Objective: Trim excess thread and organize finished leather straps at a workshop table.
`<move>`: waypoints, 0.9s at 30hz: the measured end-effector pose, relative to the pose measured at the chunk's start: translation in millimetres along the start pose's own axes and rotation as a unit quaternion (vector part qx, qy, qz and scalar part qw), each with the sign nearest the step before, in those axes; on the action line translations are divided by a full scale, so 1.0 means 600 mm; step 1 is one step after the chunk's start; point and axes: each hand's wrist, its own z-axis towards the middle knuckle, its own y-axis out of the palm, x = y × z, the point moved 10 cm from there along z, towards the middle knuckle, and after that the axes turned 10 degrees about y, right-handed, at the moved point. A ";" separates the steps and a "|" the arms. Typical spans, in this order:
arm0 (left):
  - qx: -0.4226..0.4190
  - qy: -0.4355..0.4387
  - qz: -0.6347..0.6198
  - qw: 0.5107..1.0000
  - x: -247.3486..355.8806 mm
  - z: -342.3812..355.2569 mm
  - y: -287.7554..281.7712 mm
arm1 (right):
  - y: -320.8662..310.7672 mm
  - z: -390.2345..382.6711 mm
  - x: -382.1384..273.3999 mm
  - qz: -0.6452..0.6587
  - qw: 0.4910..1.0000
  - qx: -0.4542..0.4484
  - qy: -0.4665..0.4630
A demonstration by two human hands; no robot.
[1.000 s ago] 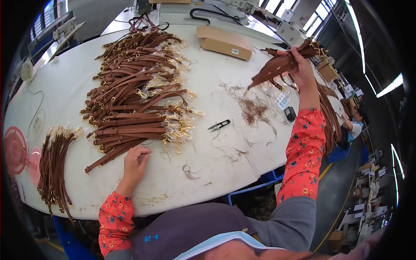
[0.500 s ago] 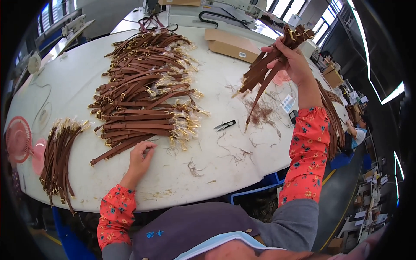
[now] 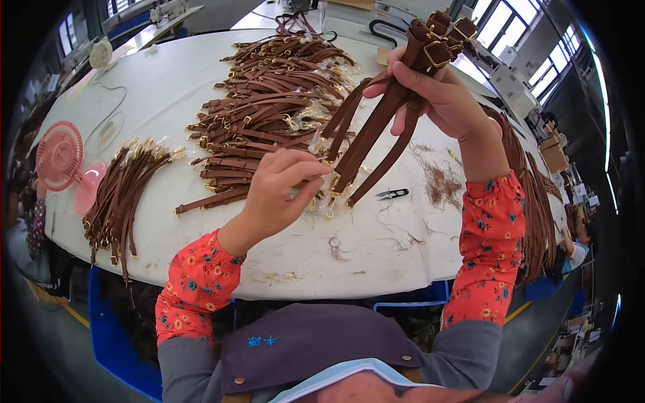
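Your right hand (image 3: 440,97) carries its gripped strap bundle (image 3: 377,127) left; your left hand (image 3: 282,188) rises, curled, beside it, contact unclear: work appears two-handed.

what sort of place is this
Probably a factory workshop for straps: a large pile of brown straps, thread snips near loose threads, and what looks like a sewing machine behind.

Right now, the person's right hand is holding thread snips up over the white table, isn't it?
Not quite: the right hand is holding brown buckled straps up over the white table, not thread snips, which lie on it, as the head view shows.
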 end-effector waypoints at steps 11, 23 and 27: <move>0.041 -0.133 -0.077 0.987 -0.062 -0.076 0.038 | 0.075 0.018 -0.034 0.031 0.999 -0.017 -0.017; -0.210 -0.185 -0.291 0.915 -0.025 -0.145 0.095 | 0.023 0.003 -0.008 0.078 0.996 0.013 -0.028; -0.133 -0.121 -0.348 0.920 0.043 -0.065 0.070 | 0.021 0.009 0.017 0.128 0.991 0.028 -0.012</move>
